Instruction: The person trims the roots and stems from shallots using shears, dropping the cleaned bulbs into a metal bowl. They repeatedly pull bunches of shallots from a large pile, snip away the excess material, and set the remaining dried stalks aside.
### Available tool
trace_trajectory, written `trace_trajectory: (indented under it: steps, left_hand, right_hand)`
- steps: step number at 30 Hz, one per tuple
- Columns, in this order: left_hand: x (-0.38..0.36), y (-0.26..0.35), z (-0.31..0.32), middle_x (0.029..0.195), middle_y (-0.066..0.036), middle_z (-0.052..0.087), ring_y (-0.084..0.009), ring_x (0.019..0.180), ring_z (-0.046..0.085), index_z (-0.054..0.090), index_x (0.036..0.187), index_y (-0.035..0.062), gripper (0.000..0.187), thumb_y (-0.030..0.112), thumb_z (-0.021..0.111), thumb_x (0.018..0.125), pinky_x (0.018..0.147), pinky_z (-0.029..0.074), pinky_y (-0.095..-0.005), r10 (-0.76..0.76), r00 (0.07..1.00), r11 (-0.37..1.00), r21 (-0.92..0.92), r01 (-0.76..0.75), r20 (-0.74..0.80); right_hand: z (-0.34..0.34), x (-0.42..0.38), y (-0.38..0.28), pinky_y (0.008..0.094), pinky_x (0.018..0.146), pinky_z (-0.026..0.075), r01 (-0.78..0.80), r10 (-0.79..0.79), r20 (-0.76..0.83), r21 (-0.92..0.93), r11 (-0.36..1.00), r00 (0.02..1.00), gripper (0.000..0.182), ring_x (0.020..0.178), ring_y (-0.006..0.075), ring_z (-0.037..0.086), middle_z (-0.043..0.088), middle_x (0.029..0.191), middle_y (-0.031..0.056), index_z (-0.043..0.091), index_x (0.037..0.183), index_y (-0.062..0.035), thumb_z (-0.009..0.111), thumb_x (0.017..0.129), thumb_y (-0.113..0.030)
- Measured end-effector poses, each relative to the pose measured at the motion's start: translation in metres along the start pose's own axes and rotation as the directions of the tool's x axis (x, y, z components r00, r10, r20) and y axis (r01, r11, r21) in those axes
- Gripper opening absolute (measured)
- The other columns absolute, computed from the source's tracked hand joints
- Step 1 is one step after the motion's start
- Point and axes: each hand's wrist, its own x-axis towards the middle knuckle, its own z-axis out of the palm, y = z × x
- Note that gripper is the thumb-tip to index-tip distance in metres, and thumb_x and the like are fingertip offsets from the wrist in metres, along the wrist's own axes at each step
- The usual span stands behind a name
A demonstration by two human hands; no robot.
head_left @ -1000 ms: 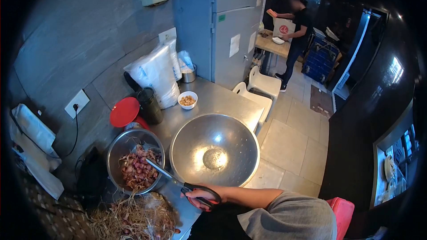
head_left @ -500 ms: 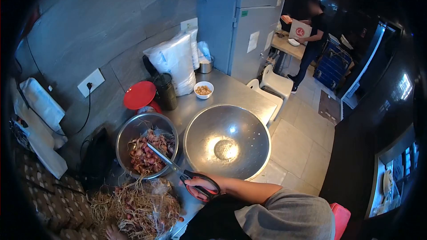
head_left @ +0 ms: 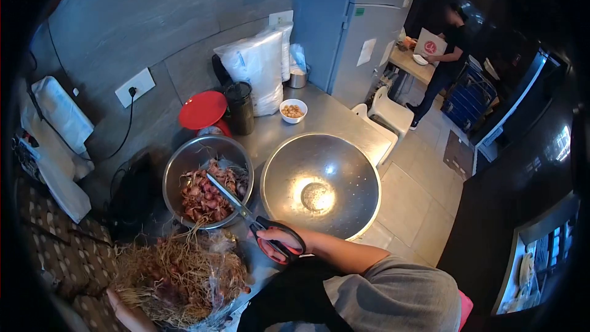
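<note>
The right hand (head_left: 273, 238) has its grip closed around the handles of the scissors (head_left: 244, 213). Their long axis runs slantwise, handles toward the lower right, blades toward the upper left, with the tips over the red bulbs (head_left: 200, 198) in the steel bowl (head_left: 168, 187). The blades lie together or nearly so; whether the tips touch the bulbs is hard to tell. The scissors are near the large basin (head_left: 287, 175) on the worktop (head_left: 335, 118), just left of its lower rim.

The left hand (head_left: 126, 313) is at the near edge of the roots (head_left: 175, 264), cut off by the bottom of the view; I cannot tell if its grip is open or closed. Clear plastic (head_left: 222, 286) covers part of the roots, blurring what lies beneath. The fingers inside the scissors' loops are partly hidden.
</note>
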Motion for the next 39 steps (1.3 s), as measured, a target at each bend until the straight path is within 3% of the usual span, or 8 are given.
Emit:
trace_trajectory:
  steps: [2,5,6,8,18,28,35,39]
  left_hand:
    - [-0.001,-0.005,0.003,0.131,-0.023,0.041,-0.0340,0.121,0.041,0.034,0.134,-0.0029,0.044,0.011,0.034,0.093,0.101,0.034,-0.0380,0.023,0.994,0.991,-0.128,-0.036,-0.102]
    - [-0.017,0.024,0.005,0.123,-0.023,0.048,-0.0353,0.115,0.046,0.047,0.122,-0.0049,0.037,0.010,0.036,0.089,0.096,0.037,-0.0394,0.255,0.901,0.806,0.437,-0.399,0.352]
    - [-0.016,0.047,0.015,0.113,-0.023,0.053,-0.0372,0.107,0.049,0.054,0.109,-0.0038,0.031,0.003,0.043,0.082,0.090,0.038,-0.0421,-0.114,0.876,0.813,0.552,-0.188,0.468]
    - [-0.032,0.015,0.029,0.110,-0.021,0.053,-0.0380,0.102,0.049,0.054,0.106,-0.0007,0.034,-0.002,0.049,0.072,0.086,0.039,-0.0442,0.211,0.786,0.630,0.534,-0.564,0.581]
    - [-0.048,0.051,0.016,0.100,-0.022,0.055,-0.0408,0.100,0.050,0.053,0.101,-0.0004,0.034,0.006,0.055,0.068,0.094,0.035,-0.0497,0.335,0.680,0.664,0.349,-0.661,0.652]
    - [0.005,0.071,-0.014,0.094,-0.027,0.054,-0.0428,0.091,0.051,0.047,0.106,-0.0032,0.036,-0.003,0.045,0.069,0.081,0.042,-0.0419,0.147,0.873,0.958,0.151,-0.242,0.465]
    - [0.027,0.095,-0.012,0.089,-0.004,0.059,-0.0100,0.088,0.053,0.050,0.097,0.0019,0.021,-0.007,0.037,0.083,0.077,0.041,-0.0242,0.231,0.933,0.889,-0.450,-0.086,0.277]
    - [0.030,0.116,-0.016,0.085,-0.003,0.060,-0.0108,0.082,0.055,0.050,0.096,0.0016,0.019,-0.007,0.039,0.082,0.076,0.043,-0.0243,0.228,0.916,0.873,-0.486,-0.042,0.331]
  right_hand:
    - [0.002,0.000,-0.001,0.0242,0.035,0.038,0.010,-0.010,0.002,0.006,1.000,1.000,0.039,0.038,0.0132,0.048,0.052,0.058,0.0054,0.043,0.113,0.0016,0.047,0.093,-0.031]
    - [0.000,0.000,0.000,0.0236,0.037,0.039,0.001,-0.001,0.013,-0.016,1.000,1.000,0.037,0.041,0.0118,0.048,0.052,0.060,0.0055,0.042,0.116,0.0006,0.043,0.095,-0.030]
    - [-0.001,0.000,0.001,0.0233,0.038,0.039,-0.006,0.006,0.020,-0.029,1.000,1.000,0.036,0.042,0.0112,0.048,0.052,0.060,0.0056,0.041,0.118,0.0000,0.040,0.096,-0.029]
    - [-0.001,-0.001,0.002,0.0232,0.038,0.039,-0.015,0.015,0.011,-0.033,0.999,1.000,0.037,0.042,0.0115,0.048,0.052,0.060,0.0058,0.041,0.118,-0.0001,0.041,0.096,-0.030]
    - [-0.002,0.006,0.013,0.0266,0.037,0.040,-0.019,0.018,0.038,0.035,0.999,0.999,0.043,0.040,0.0143,0.048,0.052,0.061,0.0066,0.041,0.119,0.0029,0.044,0.094,-0.032]
    - [0.017,0.007,0.001,0.0301,0.038,0.038,0.023,-0.020,0.090,-0.027,0.999,0.996,0.042,0.039,0.0190,0.044,0.048,0.055,0.0089,0.040,0.115,-0.0002,0.042,0.093,-0.036]
    - [0.018,0.009,0.001,0.0283,0.039,0.039,0.006,-0.002,0.057,-0.065,0.998,0.998,0.043,0.040,0.0185,0.047,0.051,0.056,0.0106,0.042,0.116,0.0003,0.043,0.092,-0.036]
    - [0.017,0.008,0.002,0.0274,0.037,0.038,0.005,-0.007,-0.022,-0.093,0.996,1.000,0.042,0.037,0.0180,0.046,0.051,0.055,0.0102,0.043,0.115,-0.0003,0.036,0.095,-0.037]
